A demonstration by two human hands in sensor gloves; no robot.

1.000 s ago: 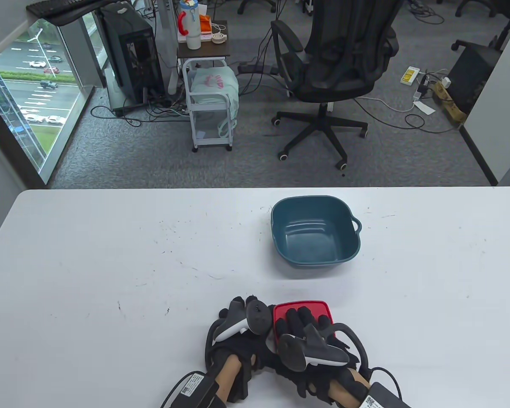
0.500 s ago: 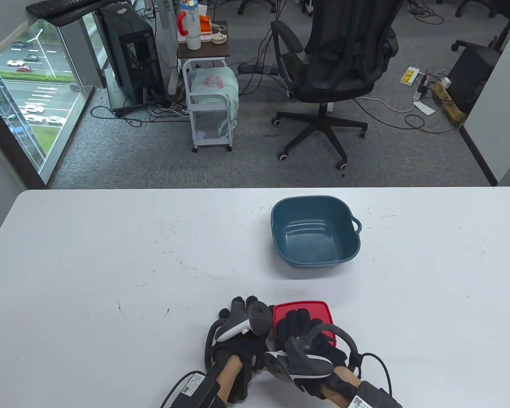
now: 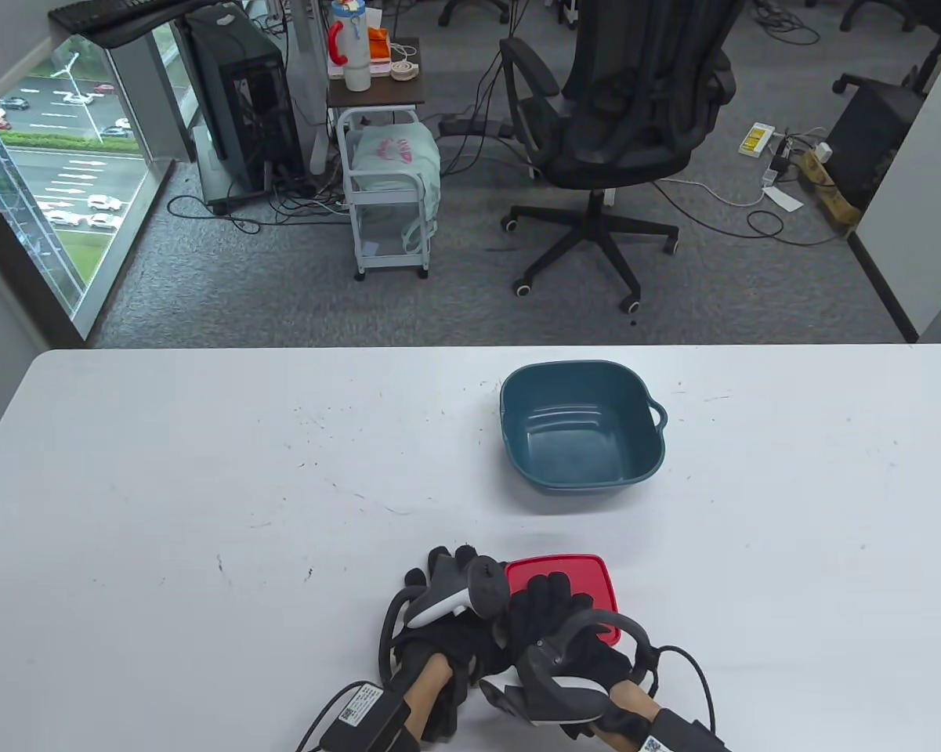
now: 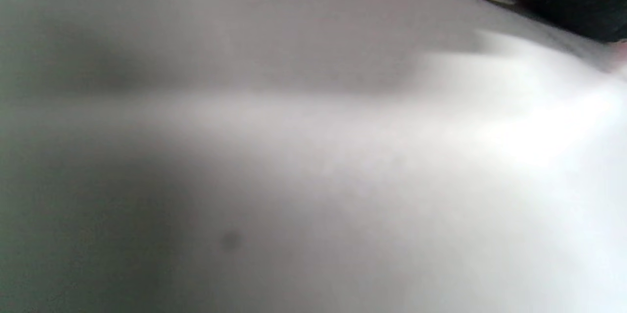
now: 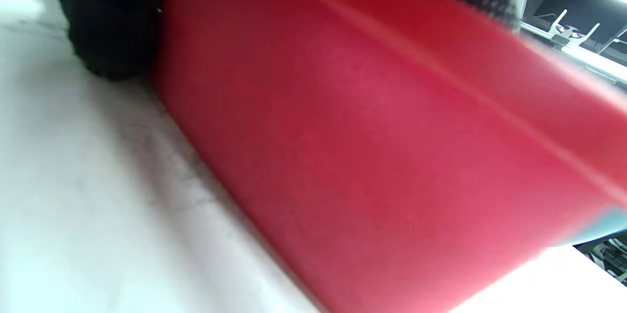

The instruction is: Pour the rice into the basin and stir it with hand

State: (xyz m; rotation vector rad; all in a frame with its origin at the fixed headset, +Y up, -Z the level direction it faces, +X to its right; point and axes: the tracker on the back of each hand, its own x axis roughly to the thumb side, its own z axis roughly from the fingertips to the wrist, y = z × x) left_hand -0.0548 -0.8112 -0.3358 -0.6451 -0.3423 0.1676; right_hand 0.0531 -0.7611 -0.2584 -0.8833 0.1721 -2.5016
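The white table (image 3: 204, 470) fills the lower half of the table view, its surface flecked with small dark marks. Behind it, on the carpet, you have a black office chair (image 3: 619, 102), a small white cart (image 3: 388, 196) with a tumbler on top, and a dark computer tower (image 3: 243, 102) beside the window.

On the table, right of centre, sits the teal basin (image 3: 584, 427), upright, with a small loop handle on its right side. No rice shows in it.

Well nearer to you, close to the table's front edge, is the red-lidded container (image 3: 576, 580). No rice can be seen through the lid. The right wrist view shows the red lid (image 5: 392, 132) large and blurred, slanting across the frame, with the table below it.

Your right hand (image 3: 568, 634) lies over the near part of the lid, fingers curled down on its top and near edge, so it grips the lid. Your left hand (image 3: 446, 627) is pressed against the container's left side, its fingers bent around that side; it appears to hold the container, though the contact itself is hidden behind the tracker. The left wrist view is almost wholly blurred table, with a sliver of red and black at the top right.
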